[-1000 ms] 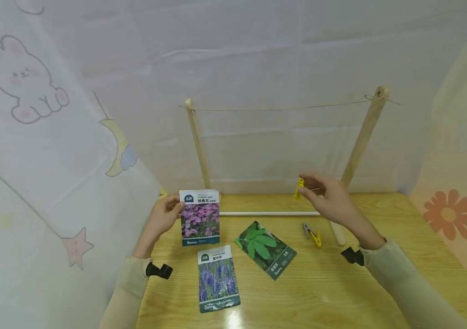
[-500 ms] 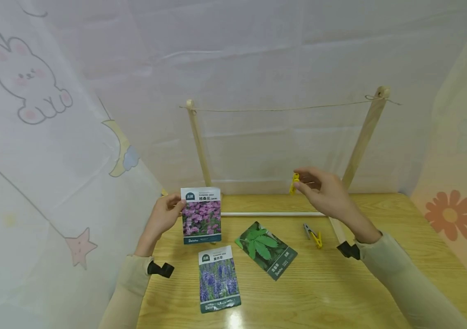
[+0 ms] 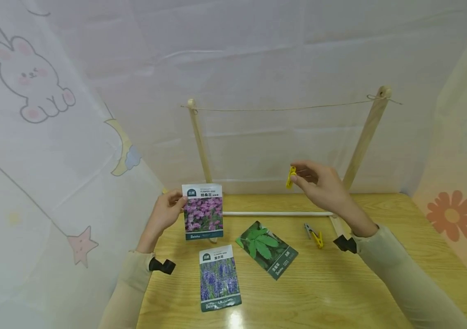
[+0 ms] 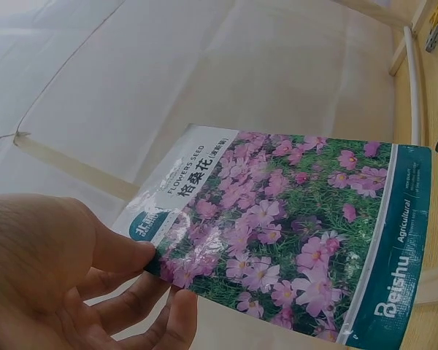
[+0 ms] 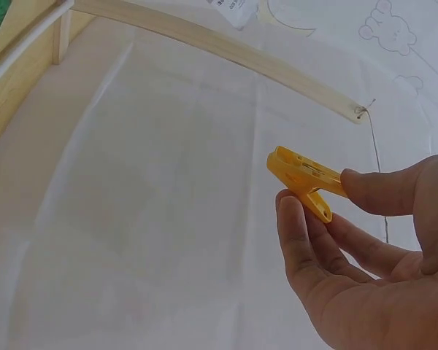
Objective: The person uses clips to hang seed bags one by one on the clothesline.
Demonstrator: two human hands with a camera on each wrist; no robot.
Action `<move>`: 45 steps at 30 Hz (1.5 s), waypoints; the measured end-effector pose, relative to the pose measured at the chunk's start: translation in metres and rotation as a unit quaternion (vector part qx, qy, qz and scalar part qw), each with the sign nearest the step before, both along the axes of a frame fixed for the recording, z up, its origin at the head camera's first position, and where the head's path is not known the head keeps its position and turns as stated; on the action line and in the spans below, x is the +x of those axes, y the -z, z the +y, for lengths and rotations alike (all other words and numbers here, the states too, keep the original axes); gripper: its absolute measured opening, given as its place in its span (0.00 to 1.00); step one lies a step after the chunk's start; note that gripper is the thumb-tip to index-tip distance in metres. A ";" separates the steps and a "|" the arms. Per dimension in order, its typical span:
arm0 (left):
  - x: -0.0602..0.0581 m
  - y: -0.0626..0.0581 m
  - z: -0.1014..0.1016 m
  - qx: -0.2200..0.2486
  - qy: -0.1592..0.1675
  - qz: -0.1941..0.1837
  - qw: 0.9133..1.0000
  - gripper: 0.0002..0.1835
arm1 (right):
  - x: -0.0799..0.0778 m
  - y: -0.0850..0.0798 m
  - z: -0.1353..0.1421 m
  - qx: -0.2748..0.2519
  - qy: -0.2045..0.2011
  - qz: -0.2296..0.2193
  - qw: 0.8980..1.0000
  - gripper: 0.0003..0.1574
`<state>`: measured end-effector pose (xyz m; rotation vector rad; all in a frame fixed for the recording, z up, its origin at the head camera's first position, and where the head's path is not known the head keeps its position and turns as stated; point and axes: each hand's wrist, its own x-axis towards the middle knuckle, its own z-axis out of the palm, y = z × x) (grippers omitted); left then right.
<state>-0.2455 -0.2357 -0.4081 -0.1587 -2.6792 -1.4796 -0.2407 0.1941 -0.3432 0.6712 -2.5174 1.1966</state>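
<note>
My left hand [image 3: 166, 211] pinches a seed packet with pink flowers [image 3: 203, 213] by its upper left edge, thumb on the front, and holds it upright above the table. In the left wrist view the pink flower packet [image 4: 277, 233] shows its printed face. My right hand [image 3: 325, 189] pinches a yellow clothespin [image 3: 291, 177] between thumb and fingers, in the air below the string [image 3: 274, 109]. The right wrist view shows the yellow clothespin [image 5: 303, 179] with its handle ends under the thumb and fingers.
A lavender packet [image 3: 219, 278] and a green leaf packet [image 3: 267, 249] lie on the wooden table [image 3: 299, 297]. A grey and yellow clothespin [image 3: 313, 236] lies to their right. The string runs between two wooden posts [image 3: 366, 135], joined low by a white rod [image 3: 274, 214].
The right hand has moved up and a little left with the yellow clothespin. The left hand has raised the pink flower packet slightly. The things on the table have stayed put.
</note>
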 end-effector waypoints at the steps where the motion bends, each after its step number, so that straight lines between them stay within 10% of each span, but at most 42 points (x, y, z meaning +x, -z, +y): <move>1: 0.000 -0.001 0.000 0.000 -0.002 0.000 1.000 0.15 | 0.000 -0.001 -0.001 -0.001 -0.001 0.000 1.000 0.23; 45: -0.021 -0.026 0.017 -0.004 -0.015 0.022 1.000 0.17 | -0.022 -0.046 -0.028 -0.023 -0.012 0.003 1.000 0.22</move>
